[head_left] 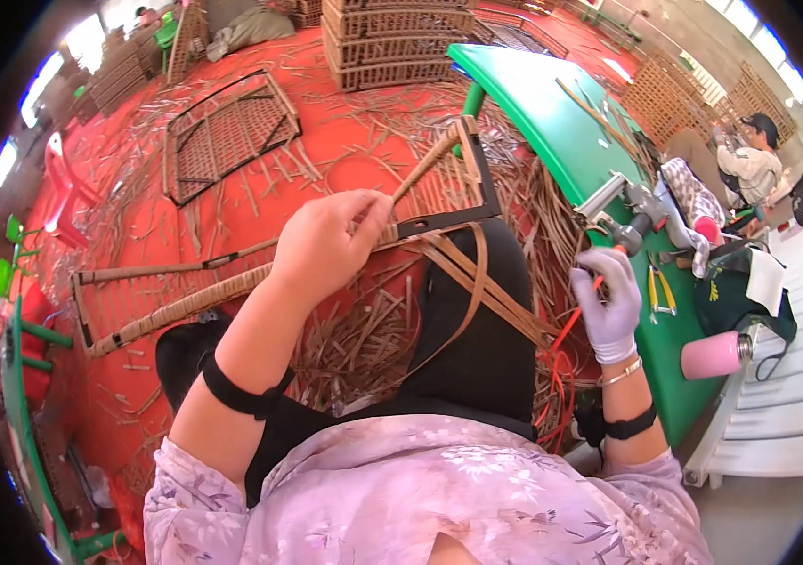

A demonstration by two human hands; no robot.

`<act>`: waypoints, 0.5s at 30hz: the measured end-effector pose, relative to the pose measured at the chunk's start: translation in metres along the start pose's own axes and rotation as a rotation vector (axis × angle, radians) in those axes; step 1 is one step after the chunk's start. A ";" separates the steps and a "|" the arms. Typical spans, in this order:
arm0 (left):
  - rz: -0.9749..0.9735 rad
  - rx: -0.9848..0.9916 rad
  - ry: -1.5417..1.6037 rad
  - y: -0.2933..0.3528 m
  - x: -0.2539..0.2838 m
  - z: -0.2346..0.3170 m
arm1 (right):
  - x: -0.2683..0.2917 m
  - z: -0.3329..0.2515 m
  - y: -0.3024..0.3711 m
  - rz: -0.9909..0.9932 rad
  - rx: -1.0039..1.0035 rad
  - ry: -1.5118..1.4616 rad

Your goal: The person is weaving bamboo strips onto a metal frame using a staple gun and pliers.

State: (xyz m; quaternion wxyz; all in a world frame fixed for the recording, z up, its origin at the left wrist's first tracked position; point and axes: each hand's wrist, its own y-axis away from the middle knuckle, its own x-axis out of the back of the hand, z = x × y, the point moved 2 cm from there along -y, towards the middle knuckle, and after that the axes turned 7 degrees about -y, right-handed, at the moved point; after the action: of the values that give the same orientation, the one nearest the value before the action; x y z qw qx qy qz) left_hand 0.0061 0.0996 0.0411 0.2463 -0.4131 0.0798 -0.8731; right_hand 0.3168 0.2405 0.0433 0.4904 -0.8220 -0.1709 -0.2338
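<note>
Across my lap lies a long wicker frame [205, 299] with brown wrapped rails, a slatted middle and black corner pieces. My left hand [335, 243], bare, is closed on the rail near the frame's right end. Loose flat brown cane strips [477, 282] trail from there across my right thigh. My right hand [608, 301], in a white glove, is beside the green table's edge with its fingers curled. Something orange shows between thumb and fingers, but I cannot make out what they hold. Just above it, a grey tool [637, 231] with an orange part lies on the table.
The green table [552, 122] carries yellow-handled pliers [660, 292], a pink bottle [714, 356] and a dark bag [740, 301]. An orange hose [561, 367] hangs beside it. Cane scraps litter the red floor; a wicker panel [232, 132] and stacked crates [401, 47] stand ahead. Another person [750, 165] sits right.
</note>
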 end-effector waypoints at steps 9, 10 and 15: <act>0.135 -0.234 -0.593 0.040 0.013 -0.012 | -0.090 -0.038 -0.079 -0.251 0.340 -0.130; 0.147 -0.249 -0.617 0.039 0.013 -0.013 | -0.098 -0.037 -0.078 -0.279 0.318 -0.136; 0.129 -0.258 -0.603 0.043 0.019 -0.017 | -0.111 -0.026 -0.059 -0.329 0.280 -0.038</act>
State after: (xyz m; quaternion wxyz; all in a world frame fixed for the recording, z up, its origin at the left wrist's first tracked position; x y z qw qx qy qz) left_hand -0.0013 0.0518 0.0286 0.2594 -0.6747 0.1395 -0.6768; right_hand 0.1889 0.2395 0.0360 0.5519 -0.7110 -0.3426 -0.2692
